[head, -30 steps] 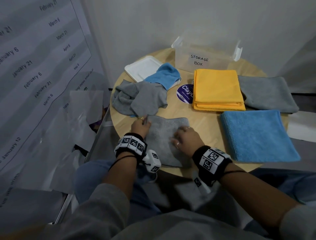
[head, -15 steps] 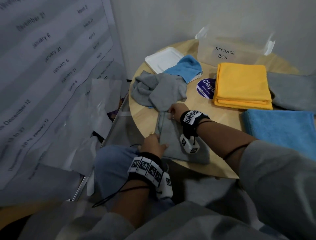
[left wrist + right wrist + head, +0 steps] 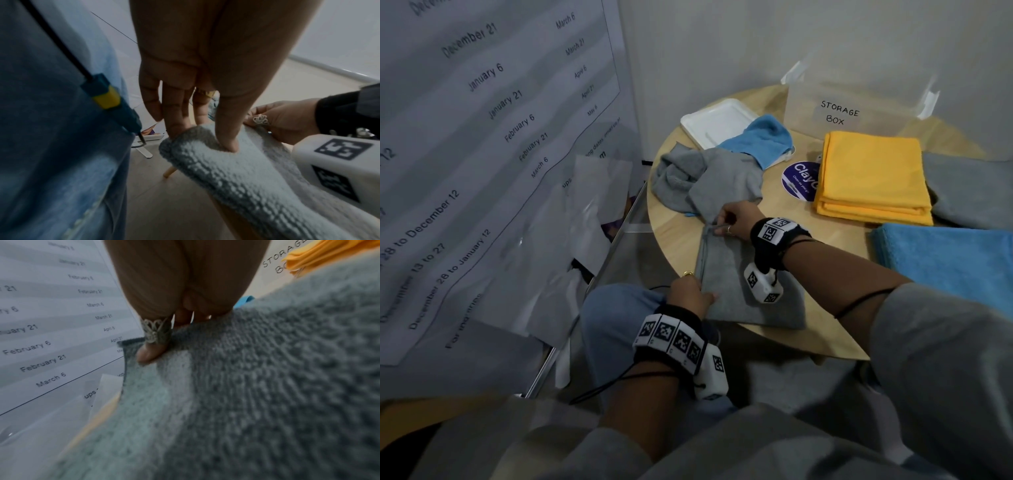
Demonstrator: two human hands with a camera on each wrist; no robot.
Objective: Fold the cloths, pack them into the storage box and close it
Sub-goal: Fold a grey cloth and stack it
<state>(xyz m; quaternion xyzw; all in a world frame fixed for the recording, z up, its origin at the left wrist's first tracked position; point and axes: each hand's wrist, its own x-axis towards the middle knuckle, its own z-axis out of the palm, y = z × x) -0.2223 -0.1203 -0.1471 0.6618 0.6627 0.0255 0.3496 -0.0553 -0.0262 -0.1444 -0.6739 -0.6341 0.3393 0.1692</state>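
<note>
Since a second ago both hands have shifted to the folded grey terry cloth's (image 3: 736, 284) left edge on the round wooden table (image 3: 678, 236): the right hand (image 3: 734, 219) pinches its far corner, the left hand (image 3: 690, 291) pinches its near corner, thumb on top.

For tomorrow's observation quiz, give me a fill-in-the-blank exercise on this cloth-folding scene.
1. Both hands hold a ____ cloth at the table's near edge.
2. The folded cloth in front of the storage box is ____.
3. The white lid is partly covered by a ____ cloth.

Missing words: grey; yellow; blue
</note>
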